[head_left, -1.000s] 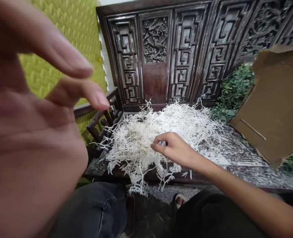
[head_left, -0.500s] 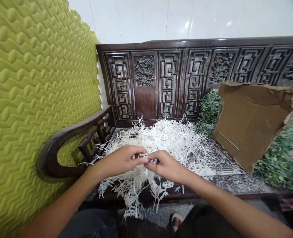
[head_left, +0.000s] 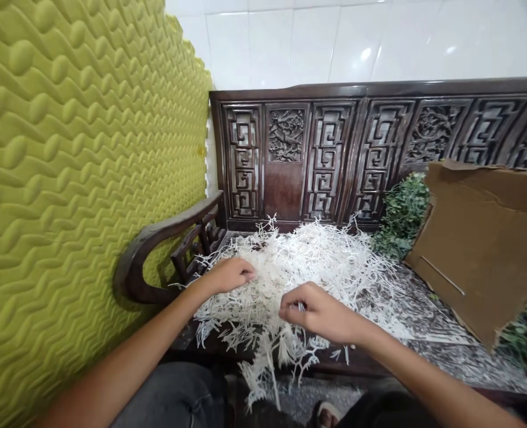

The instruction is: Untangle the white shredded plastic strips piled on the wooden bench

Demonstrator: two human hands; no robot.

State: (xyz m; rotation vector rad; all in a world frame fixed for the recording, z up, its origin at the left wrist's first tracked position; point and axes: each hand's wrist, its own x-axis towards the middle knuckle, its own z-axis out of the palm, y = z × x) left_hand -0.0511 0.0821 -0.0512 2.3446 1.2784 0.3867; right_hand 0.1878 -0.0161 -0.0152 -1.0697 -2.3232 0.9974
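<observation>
**Hands now apart; white branching sprigs (head_left: 330,261) heaped on the seat of the carved wooden bench (head_left: 290,172).**
Left hand (head_left: 230,276): fingers loosely curled on the pile's left side; grip cannot be confirmed. Right hand (head_left: 319,313): closed, pinching a sprig at the pile's front. Cardboard sheet (head_left: 482,249) stands on the bench, right of the pile.

Left hand (head_left: 230,275) palm-down, right hand (head_left: 319,313) curled in a pinch, well apart

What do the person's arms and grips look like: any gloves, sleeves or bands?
The left forearm and right forearm are bare, with no sleeves showing. The left grip and right grip are ungloved hands with slender fingers; no rings, watches or bands show.
</observation>
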